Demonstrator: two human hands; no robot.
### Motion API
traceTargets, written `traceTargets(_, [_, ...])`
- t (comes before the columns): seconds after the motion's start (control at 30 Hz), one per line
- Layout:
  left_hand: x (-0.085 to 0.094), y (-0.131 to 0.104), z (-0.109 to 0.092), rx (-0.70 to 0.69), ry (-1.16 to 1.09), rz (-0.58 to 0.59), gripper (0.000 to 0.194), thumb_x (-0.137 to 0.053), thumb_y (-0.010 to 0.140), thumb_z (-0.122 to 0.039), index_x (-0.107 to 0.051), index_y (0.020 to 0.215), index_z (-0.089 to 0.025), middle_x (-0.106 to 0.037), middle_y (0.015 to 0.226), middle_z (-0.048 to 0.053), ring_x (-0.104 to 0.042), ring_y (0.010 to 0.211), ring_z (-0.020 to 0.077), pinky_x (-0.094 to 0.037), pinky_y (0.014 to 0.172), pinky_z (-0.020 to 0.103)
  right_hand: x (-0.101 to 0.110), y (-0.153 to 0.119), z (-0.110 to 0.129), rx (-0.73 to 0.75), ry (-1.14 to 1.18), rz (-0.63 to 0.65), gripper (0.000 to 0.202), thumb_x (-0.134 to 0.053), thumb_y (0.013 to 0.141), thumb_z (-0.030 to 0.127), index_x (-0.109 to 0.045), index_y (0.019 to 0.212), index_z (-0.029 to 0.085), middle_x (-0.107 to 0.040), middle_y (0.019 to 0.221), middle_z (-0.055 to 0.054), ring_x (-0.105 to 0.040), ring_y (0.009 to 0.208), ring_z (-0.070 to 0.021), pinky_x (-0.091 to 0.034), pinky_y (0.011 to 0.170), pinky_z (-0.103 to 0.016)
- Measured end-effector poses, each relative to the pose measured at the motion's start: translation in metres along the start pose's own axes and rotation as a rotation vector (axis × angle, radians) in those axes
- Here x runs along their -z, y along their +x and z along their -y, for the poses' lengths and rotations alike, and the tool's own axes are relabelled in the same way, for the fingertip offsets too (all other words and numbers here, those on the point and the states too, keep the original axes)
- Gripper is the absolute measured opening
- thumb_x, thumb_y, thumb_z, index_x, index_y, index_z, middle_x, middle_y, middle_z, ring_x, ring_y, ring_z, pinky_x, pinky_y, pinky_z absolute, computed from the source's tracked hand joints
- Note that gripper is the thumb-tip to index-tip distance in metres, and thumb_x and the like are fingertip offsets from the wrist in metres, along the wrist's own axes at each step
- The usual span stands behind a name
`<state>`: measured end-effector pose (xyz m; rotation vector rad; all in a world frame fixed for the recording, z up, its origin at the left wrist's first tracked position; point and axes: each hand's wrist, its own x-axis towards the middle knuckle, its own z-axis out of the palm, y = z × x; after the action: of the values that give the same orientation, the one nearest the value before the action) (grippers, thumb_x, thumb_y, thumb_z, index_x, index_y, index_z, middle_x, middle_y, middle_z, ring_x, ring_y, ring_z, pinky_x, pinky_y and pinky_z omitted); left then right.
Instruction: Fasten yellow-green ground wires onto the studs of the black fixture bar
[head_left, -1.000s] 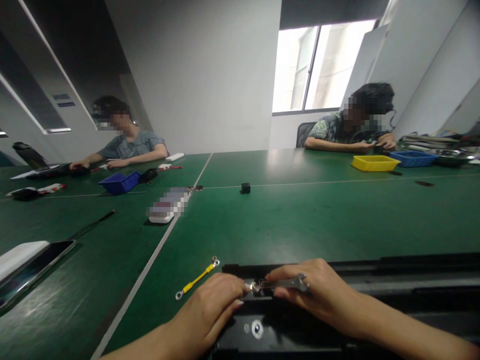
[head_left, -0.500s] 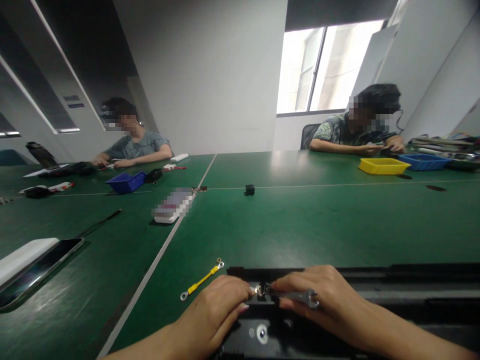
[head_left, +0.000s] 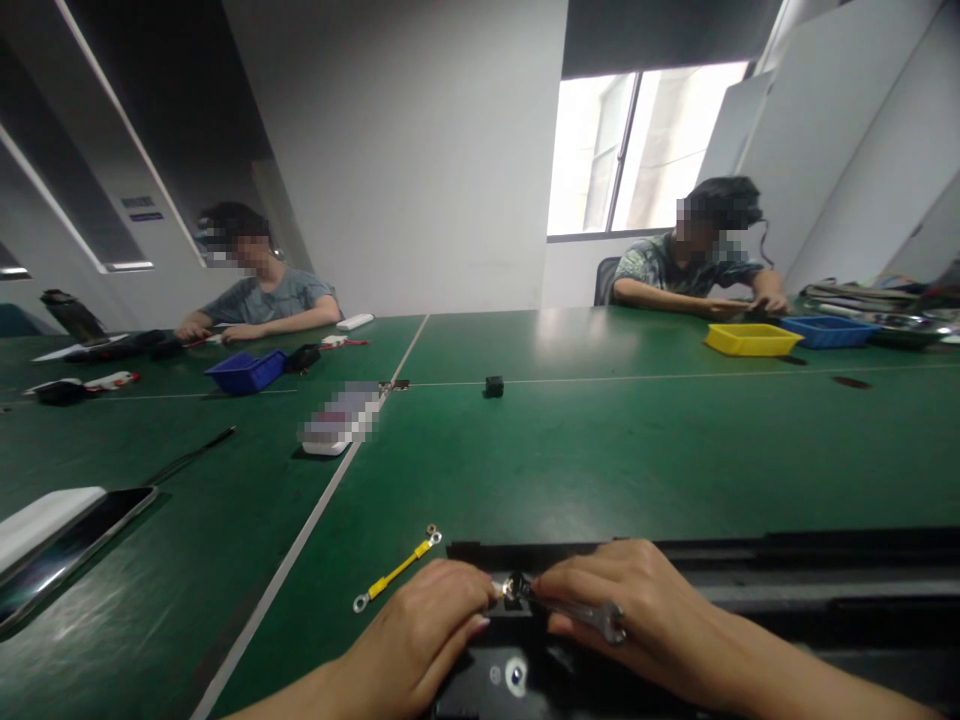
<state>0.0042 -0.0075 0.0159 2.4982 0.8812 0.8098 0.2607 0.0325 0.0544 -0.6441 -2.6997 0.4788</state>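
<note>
My right hand is closed round a metal wrench, whose open-jawed end sticks out below the fingers. The wrench's far end lies at a small shiny metal fastener on a black metal housing. My left hand is closed, its fingertips pinched against the fastener from the left; what they hold is mostly hidden. A yellow ground wire with ring terminals at both ends lies on the table, just left of the housing, with a small brass-coloured nut or washer by its upper ring.
On the green table are a phone, a white device, a small black cube, a blue bin and a yellow bin. Two people sit across, one at left, one at right.
The whole view has shifted slightly as my head moved. Both hands stay at the fastener, and the wrench has turned or tilted a little.
</note>
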Motion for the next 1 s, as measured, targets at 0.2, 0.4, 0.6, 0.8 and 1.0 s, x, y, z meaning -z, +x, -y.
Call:
traceTargets(0.2, [-0.0012, -0.0015, 0.0015, 0.008, 0.004, 0.004, 0.023, -0.036, 0.097, -0.017, -0.052, 0.114, -0.017, -0.063, 0.108, 0.010, -0.059, 0.100, 0.0228, -0.048, 0.090, 0.036, 0.0012, 0.0003, 0.0006, 0.023, 0.029, 0.032, 0.024, -0.043, 0.097, 0.031, -0.059, 0.112, 0.020, -0.070, 0.095, -0.004, -0.065, 0.077, -0.0153, -0.043, 0.067, -0.025])
traceTargets(0.4, [-0.0025, -0.0019, 0.0013, 0.009, -0.010, 0.002, 0.023, -0.036, 0.098, -0.017, -0.051, 0.116, -0.017, -0.063, 0.109, 0.010, -0.058, 0.101, 0.0228, -0.047, 0.091, 0.036, 0.0045, 0.0006, 0.0010, 0.024, 0.064, 0.062, 0.024, -0.042, 0.098, 0.030, -0.058, 0.114, 0.021, -0.069, 0.098, -0.003, -0.065, 0.082, -0.0152, -0.042, 0.069, -0.025])
traceTargets(0.6, [-0.0005, -0.0017, -0.0015, 0.052, -0.022, 0.029, 0.023, -0.036, 0.097, -0.016, -0.052, 0.114, -0.018, -0.062, 0.109, 0.009, -0.057, 0.101, 0.0226, -0.046, 0.092, 0.036, 0.0032, -0.0010, 0.0017, 0.041, 0.058, 0.071, 0.025, -0.042, 0.097, 0.028, -0.056, 0.118, 0.021, -0.068, 0.103, -0.003, -0.065, 0.085, -0.0154, -0.043, 0.071, -0.025])
traceTargets(0.8, [-0.0020, -0.0024, 0.0015, 0.016, -0.031, 0.020, 0.022, -0.036, 0.097, -0.015, -0.050, 0.114, -0.019, -0.062, 0.111, 0.009, -0.057, 0.103, 0.0221, -0.045, 0.093, 0.034, 0.0063, -0.0002, 0.0024, 0.058, 0.093, 0.039, 0.026, -0.044, 0.097, 0.025, -0.054, 0.120, 0.021, -0.068, 0.105, -0.003, -0.065, 0.088, -0.0146, -0.044, 0.074, -0.024])
traceTargets(1.0, [-0.0020, -0.0025, 0.0031, 0.012, -0.037, 0.004, 0.022, -0.037, 0.096, -0.015, -0.050, 0.114, -0.018, -0.061, 0.111, 0.009, -0.056, 0.103, 0.0218, -0.045, 0.093, 0.034, 0.0075, -0.0039, 0.0022, 0.071, 0.113, -0.053, 0.026, -0.044, 0.096, 0.023, -0.052, 0.121, 0.021, -0.067, 0.108, -0.003, -0.065, 0.093, -0.0146, -0.045, 0.078, -0.024])
